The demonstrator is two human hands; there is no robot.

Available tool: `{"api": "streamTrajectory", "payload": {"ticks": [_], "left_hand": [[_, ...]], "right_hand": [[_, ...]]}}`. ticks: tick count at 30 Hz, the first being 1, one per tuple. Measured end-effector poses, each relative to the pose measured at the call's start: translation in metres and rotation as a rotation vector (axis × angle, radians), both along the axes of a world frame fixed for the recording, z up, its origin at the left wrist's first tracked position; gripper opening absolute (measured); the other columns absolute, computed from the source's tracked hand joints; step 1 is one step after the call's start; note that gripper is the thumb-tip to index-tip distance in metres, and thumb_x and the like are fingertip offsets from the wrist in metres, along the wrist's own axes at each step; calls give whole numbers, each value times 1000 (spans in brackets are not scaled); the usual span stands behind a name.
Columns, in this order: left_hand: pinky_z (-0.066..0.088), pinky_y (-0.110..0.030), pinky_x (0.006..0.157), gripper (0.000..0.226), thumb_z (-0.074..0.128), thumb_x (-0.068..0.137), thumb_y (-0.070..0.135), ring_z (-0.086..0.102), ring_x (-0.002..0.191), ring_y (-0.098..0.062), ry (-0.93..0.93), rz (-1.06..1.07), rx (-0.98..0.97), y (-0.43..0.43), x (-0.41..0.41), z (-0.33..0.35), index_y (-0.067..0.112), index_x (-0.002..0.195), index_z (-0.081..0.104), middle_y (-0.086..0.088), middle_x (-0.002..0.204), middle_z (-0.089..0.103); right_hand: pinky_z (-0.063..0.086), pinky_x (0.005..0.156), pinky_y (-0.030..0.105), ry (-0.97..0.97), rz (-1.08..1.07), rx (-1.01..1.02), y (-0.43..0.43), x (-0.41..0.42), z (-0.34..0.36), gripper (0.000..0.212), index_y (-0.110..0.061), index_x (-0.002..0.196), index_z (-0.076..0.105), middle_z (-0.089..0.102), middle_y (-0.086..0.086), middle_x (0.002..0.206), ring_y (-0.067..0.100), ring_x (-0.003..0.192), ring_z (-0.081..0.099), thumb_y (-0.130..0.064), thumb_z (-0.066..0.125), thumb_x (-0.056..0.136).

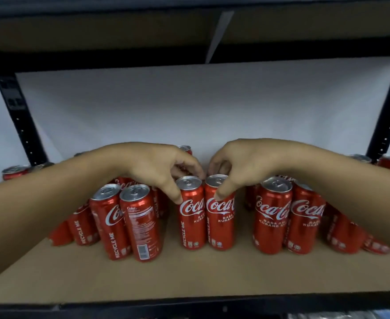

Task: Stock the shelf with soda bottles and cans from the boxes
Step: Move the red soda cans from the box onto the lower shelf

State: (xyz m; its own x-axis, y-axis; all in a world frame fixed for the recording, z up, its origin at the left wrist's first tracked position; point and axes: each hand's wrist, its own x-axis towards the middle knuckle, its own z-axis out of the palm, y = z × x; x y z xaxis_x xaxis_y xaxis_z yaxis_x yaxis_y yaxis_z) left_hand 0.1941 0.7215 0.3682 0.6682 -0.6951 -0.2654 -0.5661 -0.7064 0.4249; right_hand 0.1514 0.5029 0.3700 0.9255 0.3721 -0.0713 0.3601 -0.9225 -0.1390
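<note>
A person's two bare hands reach in over a brown shelf board point(189, 272), each closing on one of two red Coca-Cola cans standing upright side by side at its middle. The left hand point(152, 166) arches over the left centre can point(191, 217), thumb tip pressed on the can's front just below the rim and fingers curled down behind its silver top. The right hand point(242, 162) mirrors it on the right centre can point(220, 222) — thumb on the red front face, fingers hooked over the far side of the lid. The two cans touch each other, and both bases appear to rest on the board, logos facing the camera.

On either side, apart from the pair, stand more of the same cans: a left cluster point(141, 222) under the left forearm, one can showing its barcode panel, and a right cluster point(272, 215) under the right forearm. Further cans sit at the back by the black uprights point(17, 116) — their number is hard to tell. A white wall point(189, 104) lies behind the shelf, and an upper shelf point(97, 31) runs across the top.
</note>
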Motion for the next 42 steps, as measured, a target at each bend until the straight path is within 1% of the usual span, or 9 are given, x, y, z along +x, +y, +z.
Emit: {"api": "streamTrajectory", "payload": {"ticks": [3, 5, 9, 13, 18, 22, 28, 33, 42], "left_hand": [[56, -26, 96, 72, 84, 81, 16, 64, 116, -1, -92, 93, 23, 1, -18, -3, 31, 144, 51, 20, 133, 64], [53, -35, 104, 82, 86, 78, 40, 61, 123, -7, -203, 138, 102, 2, -31, -3, 32, 148, 46, 16, 142, 58], [54, -41, 95, 83, 71, 66, 82, 63, 106, -13, -483, 224, 293, 0, -47, -5, 33, 132, 56, 14, 120, 65], [56, -41, 88, 50, 70, 84, 63, 65, 98, -13, -551, 184, 311, -11, -45, -6, 32, 122, 61, 10, 112, 69], [51, -38, 92, 55, 69, 95, 34, 61, 112, -16, -513, 105, 306, -10, -42, -4, 31, 145, 49, 10, 136, 62], [53, -40, 95, 55, 70, 94, 35, 61, 115, -17, -488, 102, 290, -9, -39, -5, 31, 145, 49, 8, 137, 62], [51, -34, 91, 56, 68, 94, 43, 59, 107, -12, -482, 87, 235, -6, -39, -7, 30, 145, 50, 9, 136, 62], [46, -28, 80, 51, 68, 96, 39, 60, 98, -9, -457, 71, 203, -6, -38, -7, 29, 143, 52, 16, 115, 61], [53, -29, 84, 51, 68, 96, 35, 65, 105, -10, -408, 55, 144, -3, -42, -7, 27, 144, 53, 10, 131, 65]], "right_hand": [[57, 89, 32, -27, 17, 15, 1, -5, -4, 51, -37, 122, 66, 69, -18, 112, 4, 97, 66, -51, 81, 76], [57, 89, 31, -32, 28, 11, 2, -10, -4, 50, -36, 122, 68, 70, -19, 110, 5, 96, 66, -52, 80, 76], [50, 93, 29, -63, 25, -25, 5, -20, -4, 62, -32, 136, 63, 67, -13, 129, 9, 111, 63, -53, 79, 80], [46, 97, 31, -125, -18, -17, 5, -30, -8, 76, -29, 147, 51, 58, -7, 143, 17, 124, 57, -50, 81, 80], [46, 93, 30, -193, -15, -60, 2, -37, -20, 63, -28, 144, 55, 59, -4, 143, 20, 125, 57, -46, 76, 87], [48, 100, 34, -197, -23, -54, 3, -37, -22, 63, -27, 144, 54, 58, -4, 144, 20, 126, 57, -45, 75, 88], [49, 93, 33, -214, -34, -135, 10, -33, -20, 62, -25, 142, 55, 61, -1, 139, 22, 121, 59, -47, 75, 87], [54, 91, 36, -199, -61, -132, 10, -29, -16, 63, -26, 133, 62, 66, -2, 128, 20, 109, 63, -56, 77, 81], [54, 98, 37, -144, -49, -62, 1, -35, -12, 64, -27, 135, 62, 67, -6, 129, 16, 111, 64, -54, 79, 80]]}}
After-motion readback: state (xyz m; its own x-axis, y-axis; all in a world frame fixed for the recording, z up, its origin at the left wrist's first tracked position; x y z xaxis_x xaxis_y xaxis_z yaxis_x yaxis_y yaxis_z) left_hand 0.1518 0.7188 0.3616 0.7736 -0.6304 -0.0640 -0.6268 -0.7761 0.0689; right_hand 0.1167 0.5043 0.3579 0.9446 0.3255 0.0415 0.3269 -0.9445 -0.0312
